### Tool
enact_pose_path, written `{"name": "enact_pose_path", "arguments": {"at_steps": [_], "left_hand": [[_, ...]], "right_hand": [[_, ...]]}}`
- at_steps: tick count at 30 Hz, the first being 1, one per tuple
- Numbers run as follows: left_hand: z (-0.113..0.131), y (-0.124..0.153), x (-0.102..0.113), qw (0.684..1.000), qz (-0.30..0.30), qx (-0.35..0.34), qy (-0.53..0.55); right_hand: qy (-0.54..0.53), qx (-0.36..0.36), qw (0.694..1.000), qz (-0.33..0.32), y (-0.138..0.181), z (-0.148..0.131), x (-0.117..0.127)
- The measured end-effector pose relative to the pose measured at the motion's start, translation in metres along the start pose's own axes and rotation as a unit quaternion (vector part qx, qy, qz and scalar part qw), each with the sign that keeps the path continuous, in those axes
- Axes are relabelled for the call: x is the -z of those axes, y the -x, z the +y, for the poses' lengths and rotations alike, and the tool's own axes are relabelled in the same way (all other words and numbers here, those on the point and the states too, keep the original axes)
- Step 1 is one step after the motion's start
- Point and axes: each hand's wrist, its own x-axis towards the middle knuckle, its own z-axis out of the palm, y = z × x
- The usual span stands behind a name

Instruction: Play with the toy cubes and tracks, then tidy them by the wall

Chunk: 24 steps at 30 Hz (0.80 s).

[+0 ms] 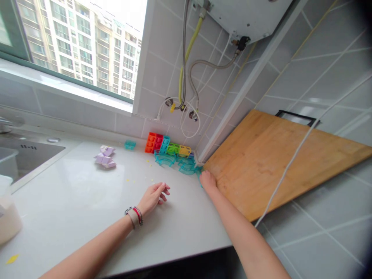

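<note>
My right hand (pixel 207 180) reaches into the corner against the board, its fingers closed on a translucent teal plastic piece (pixel 198 171) that is partly hidden behind them. My left hand (pixel 154 197) hovers over or rests on the counter, fingers loosely bent and apart, with nothing visible in it. Just left of the right hand lie curved translucent teal track pieces (pixel 187 166). Behind them stands a row of toy blocks, among them an orange block (pixel 149 143), a red block (pixel 157 144), a green block (pixel 173 148) and a yellow block (pixel 185 150).
A wooden cutting board (pixel 267 155) leans on the right wall, with a white cable (pixel 286 170) across it. Folded lilac pieces (pixel 105 157) and a small teal piece (pixel 130 145) lie on the white counter (pixel 72 201). At left is a sink (pixel 31 149); hoses (pixel 186 58) hang above.
</note>
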Motion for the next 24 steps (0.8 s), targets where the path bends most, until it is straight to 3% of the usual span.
{"name": "enact_pose_path", "arguments": {"at_steps": [4,8,10,14,18,24], "left_hand": [[-0.001,0.0,0.001,0.999,0.0,-0.014,-0.031],[-0.001,0.001,0.002,0.994,0.022,-0.057,-0.088],[0.0,0.002,0.003,0.985,0.049,-0.096,-0.131],[0.005,-0.005,0.015,0.953,0.126,-0.156,-0.229],[0.021,-0.026,0.057,0.899,0.208,-0.189,-0.335],[0.042,-0.047,0.151,0.756,0.426,-0.137,-0.478]], "right_hand": [[-0.041,0.014,0.998,0.041,0.007,-0.005,0.007],[-0.11,0.066,0.983,0.131,0.045,-0.025,0.009],[-0.147,0.137,0.97,0.139,0.07,-0.045,0.0],[-0.222,0.314,0.919,0.084,0.108,-0.096,-0.026],[-0.328,0.427,0.842,0.047,0.116,-0.133,-0.035],[-0.474,0.421,0.773,0.013,0.124,-0.138,-0.036]]}}
